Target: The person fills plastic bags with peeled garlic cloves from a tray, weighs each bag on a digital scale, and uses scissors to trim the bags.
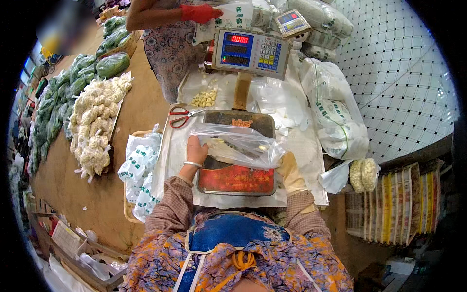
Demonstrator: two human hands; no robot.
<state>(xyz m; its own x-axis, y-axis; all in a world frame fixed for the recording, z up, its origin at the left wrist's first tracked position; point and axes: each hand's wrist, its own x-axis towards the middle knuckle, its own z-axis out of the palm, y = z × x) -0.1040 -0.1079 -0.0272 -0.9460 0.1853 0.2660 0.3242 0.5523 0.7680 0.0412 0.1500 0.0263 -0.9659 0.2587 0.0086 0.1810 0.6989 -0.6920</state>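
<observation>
left hand (196,150) grips left end of clear plastic bag (231,145) | right hand (291,173), beige-gloved, at right end | bag over scale platform (237,181), contact unclear | scale display (251,52) lit | red-handled scissors (179,120) left of platform, pale cloves (205,98) just beyond | co-worker's red-gloved hand (199,13) at far side

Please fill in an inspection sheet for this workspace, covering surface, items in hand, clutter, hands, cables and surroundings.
Surface: white sheeting lies under the scale.
Job's things: a clear plastic bag is stretched across above the scale; its contents are hard to tell.
Clutter: red-handled scissors and loose pale pieces.
Hands: left hand and right hand hold opposite ends of the bag.
Cables: nothing seen.
Surroundings: filled bags at left, white sacks at right, a co-worker's red-gloved hand opposite.
</observation>
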